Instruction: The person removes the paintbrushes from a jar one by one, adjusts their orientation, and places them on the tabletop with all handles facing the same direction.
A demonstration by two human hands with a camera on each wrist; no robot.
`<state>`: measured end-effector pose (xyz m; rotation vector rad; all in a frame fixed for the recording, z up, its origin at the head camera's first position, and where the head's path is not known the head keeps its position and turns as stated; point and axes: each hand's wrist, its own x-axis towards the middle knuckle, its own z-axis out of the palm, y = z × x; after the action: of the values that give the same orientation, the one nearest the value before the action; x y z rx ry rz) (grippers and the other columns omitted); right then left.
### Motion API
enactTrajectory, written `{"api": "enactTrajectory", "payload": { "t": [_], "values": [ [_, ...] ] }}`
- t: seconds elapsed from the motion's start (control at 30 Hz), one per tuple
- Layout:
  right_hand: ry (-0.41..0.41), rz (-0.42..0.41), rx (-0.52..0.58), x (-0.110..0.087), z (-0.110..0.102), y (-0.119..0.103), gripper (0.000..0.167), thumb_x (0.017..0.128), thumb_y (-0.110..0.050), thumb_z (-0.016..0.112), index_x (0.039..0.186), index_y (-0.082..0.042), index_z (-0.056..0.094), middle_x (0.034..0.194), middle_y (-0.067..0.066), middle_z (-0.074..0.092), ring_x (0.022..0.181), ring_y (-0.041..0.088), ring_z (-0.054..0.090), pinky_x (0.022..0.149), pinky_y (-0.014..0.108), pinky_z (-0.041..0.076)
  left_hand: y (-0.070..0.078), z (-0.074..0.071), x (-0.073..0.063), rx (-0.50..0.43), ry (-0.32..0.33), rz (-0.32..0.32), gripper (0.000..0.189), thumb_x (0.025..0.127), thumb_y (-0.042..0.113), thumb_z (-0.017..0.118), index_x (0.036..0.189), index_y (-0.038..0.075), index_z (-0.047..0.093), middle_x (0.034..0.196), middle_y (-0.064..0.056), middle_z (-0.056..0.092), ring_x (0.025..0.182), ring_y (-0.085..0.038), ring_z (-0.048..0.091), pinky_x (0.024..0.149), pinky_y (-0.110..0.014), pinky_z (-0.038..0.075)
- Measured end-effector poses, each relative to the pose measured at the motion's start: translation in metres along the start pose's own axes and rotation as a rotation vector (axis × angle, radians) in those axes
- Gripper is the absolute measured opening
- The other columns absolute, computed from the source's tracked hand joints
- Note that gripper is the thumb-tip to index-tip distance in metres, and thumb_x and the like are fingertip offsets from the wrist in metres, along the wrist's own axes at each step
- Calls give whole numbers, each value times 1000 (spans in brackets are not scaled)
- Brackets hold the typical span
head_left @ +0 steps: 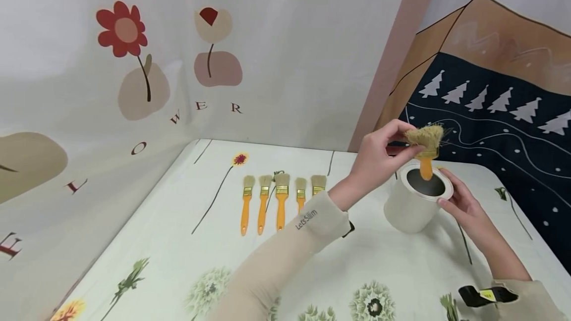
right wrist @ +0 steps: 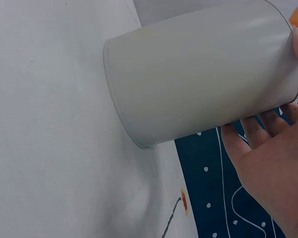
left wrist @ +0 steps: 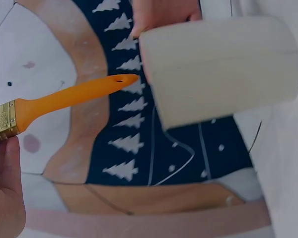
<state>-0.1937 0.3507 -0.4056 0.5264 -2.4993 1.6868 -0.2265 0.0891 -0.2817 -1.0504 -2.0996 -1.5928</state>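
My left hand [head_left: 379,155] pinches a paintbrush [head_left: 426,167] near its bristles and metal band. The brush points bristles up, its orange handle [left wrist: 74,99] hanging down. In the head view the handle's tip overlaps the dark mouth of a white can [head_left: 403,212]; in the left wrist view a small gap shows between tip and rim. My right hand [head_left: 468,209] grips the can near its top, thumb at the rim and fingers along the far side. The can [right wrist: 198,74] stands on the table; its inside is mostly hidden.
Several orange-handled paintbrushes [head_left: 281,197] lie in a row left of the can, bristles away from me; my left sleeve [head_left: 285,251] covers part of the rightmost ones. A flower-printed cloth covers the table [head_left: 169,261]. Printed curtains [head_left: 290,63] hang behind and to the right.
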Motion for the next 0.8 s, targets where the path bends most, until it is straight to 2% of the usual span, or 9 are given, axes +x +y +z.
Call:
{"api": "enactTrajectory", "payload": {
  "t": [0.2,0.37,0.6,0.73,0.8],
  "values": [
    [10,-10,-20,0,0,-1,69,104,-4,47,161,-25,13,161,-16,23,124,-24,35,91,-4,37,6,-31,-4,-49,46,-19,29,91,7,72,116,2,59,116,-14,69,104,-18,71,83,-12,56],
    [5,-52,31,0,1,0,70,103,1,47,161,-23,16,156,-19,28,125,-22,38,91,-4,37,4,-56,-9,-108,89,-10,28,90,3,72,114,0,58,114,-17,68,103,-23,71,83,-18,60],
    [0,-60,55,1,1,1,69,103,2,47,161,-18,15,157,-18,27,127,-22,38,92,-4,37,3,-96,-18,-107,174,11,29,88,0,73,113,-2,58,110,-19,67,99,-27,71,78,-30,63],
    [6,-47,24,1,1,0,69,103,0,47,161,-18,14,160,-16,24,126,-23,37,92,-4,37,0,-119,-25,-101,219,-8,31,88,-2,72,115,-4,58,109,-22,68,98,-29,71,77,-33,64],
    [9,-42,13,1,1,0,69,103,0,47,161,-18,14,161,-16,23,126,-24,36,92,-4,37,-2,-130,-29,-90,237,-25,32,88,-2,72,117,-4,58,111,-22,68,98,-25,71,77,-33,64]
  ]
}}
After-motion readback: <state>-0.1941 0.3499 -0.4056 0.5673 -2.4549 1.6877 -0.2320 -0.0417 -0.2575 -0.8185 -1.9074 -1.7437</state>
